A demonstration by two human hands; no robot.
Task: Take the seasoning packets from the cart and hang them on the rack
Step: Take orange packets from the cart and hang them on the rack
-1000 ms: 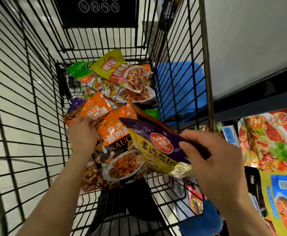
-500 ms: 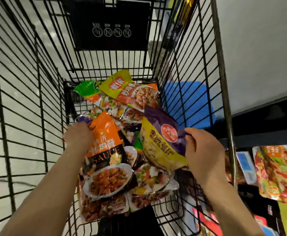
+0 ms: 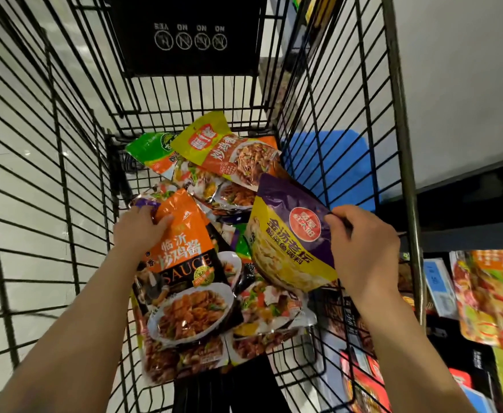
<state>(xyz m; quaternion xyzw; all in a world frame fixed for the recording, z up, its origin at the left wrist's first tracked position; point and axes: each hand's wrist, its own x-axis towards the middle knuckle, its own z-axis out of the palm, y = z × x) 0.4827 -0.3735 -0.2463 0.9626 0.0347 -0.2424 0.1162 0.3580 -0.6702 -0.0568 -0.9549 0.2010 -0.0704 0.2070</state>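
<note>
Inside the cart (image 3: 327,120), left grip (image 3: 138,231) clasps an orange packet (image 3: 184,242); right grip (image 3: 363,248) pinches a purple packet (image 3: 289,234).

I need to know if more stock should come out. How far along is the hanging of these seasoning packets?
Some packets already show on the rack at right. In hand: the left hand grips an orange sauce packet, and the right hand pinches a purple and yellow packet, both inside the cart. Left: a pile of packets in the cart.
</note>
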